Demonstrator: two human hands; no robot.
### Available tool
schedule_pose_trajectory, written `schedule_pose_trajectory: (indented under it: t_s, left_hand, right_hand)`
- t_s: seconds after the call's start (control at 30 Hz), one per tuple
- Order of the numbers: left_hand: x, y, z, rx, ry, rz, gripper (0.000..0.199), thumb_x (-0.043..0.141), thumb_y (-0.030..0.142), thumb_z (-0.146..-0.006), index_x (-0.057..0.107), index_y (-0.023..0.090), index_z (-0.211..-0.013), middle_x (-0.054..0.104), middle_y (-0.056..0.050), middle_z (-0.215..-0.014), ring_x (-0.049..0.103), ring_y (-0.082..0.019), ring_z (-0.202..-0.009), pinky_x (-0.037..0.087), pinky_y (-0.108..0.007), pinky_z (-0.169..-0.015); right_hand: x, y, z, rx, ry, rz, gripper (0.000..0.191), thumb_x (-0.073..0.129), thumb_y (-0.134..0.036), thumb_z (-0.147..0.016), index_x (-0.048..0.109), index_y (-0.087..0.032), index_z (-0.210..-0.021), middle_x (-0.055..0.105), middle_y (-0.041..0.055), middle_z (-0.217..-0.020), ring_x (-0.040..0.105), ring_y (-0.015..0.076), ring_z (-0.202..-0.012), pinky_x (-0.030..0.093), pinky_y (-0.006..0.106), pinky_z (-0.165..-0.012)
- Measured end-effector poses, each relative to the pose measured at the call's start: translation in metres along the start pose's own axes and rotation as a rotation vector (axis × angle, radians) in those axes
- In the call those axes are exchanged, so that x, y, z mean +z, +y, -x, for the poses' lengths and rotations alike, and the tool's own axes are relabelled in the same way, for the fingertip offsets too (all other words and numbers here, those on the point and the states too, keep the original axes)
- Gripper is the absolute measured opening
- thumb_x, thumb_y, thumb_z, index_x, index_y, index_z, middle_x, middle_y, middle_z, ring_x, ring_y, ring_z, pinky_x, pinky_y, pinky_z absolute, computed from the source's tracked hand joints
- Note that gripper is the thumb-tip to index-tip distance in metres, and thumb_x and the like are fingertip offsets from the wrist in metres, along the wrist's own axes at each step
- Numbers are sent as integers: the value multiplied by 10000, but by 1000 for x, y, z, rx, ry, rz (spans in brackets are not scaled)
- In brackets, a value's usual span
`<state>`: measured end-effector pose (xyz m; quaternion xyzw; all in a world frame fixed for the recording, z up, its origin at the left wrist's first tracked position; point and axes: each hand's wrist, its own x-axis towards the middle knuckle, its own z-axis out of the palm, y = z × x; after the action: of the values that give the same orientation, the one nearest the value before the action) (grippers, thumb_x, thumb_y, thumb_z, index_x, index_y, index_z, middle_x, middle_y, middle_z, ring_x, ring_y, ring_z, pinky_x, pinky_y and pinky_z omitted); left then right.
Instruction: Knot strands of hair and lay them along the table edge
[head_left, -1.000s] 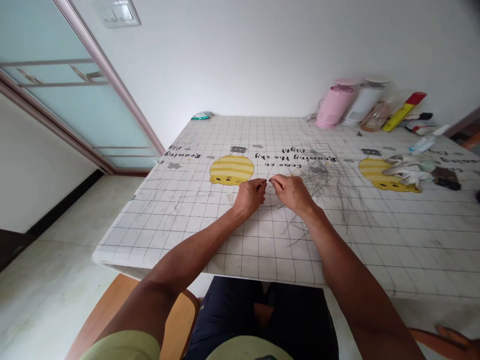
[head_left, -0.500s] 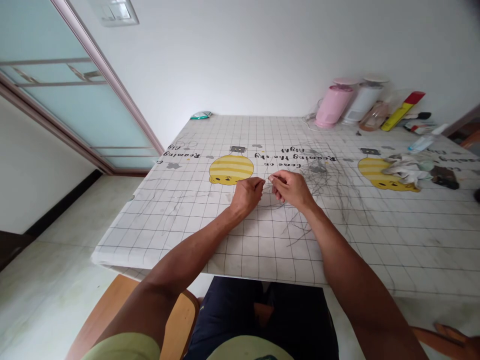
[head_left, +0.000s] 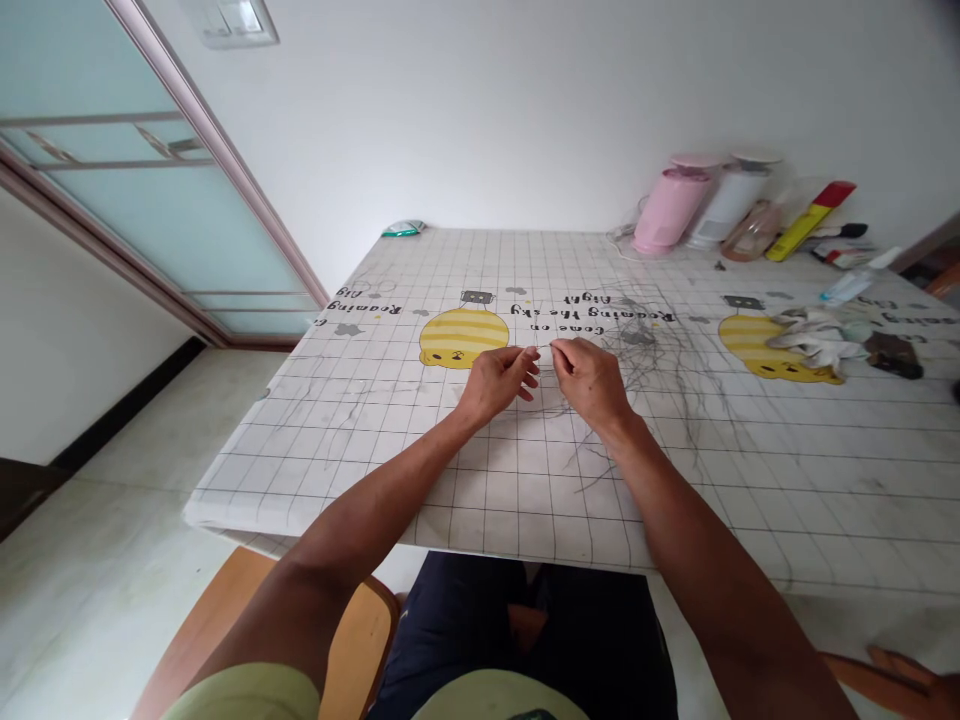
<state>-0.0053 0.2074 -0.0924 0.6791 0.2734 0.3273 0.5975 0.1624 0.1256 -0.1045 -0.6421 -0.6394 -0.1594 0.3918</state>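
Note:
Over the middle of the checked tablecloth (head_left: 517, 510), my left hand (head_left: 499, 382) and my right hand (head_left: 592, 378) face each other a small gap apart. Thumb and index finger of my left hand meet in a pinch, with its other fingers loosely spread below. My right hand is curled, its thumb pressed to the index finger. Whatever thin thing the fingertips hold is too small to make out. A loose tangle of thin dark strands (head_left: 637, 340) lies beside and beyond my right hand, and fainter strands (head_left: 341, 410) lie at the left.
At the back right stand a pink cylinder (head_left: 670, 210), a white cylinder (head_left: 727, 205) and a yellow-red box (head_left: 810, 222). A crumpled cloth (head_left: 817, 338), a dark object (head_left: 894, 355) and a clear bottle (head_left: 859, 278) lie at the right. A green packet (head_left: 403, 229) is at the back left corner.
My hands have moved slightly apart, my right hand a little to the right. The lower fingers of my left hand have spread out more.

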Motion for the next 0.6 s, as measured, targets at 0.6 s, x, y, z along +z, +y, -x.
schedule_pose_trajectory:
  t_s: [0.6]
  left_hand:
    - [-4, -5, -2, -26, -170, -14, 271, 648, 286, -1060, 729, 132, -853, 737, -73, -803, 719, -146, -626, 642, -278, -604]
  right_hand:
    - [-8, 5, 1, 11, -214, -138, 264, 466, -239, -1090, 713, -232, -999, 734, 87, -950, 637, 238, -851, 464, 359, -768]
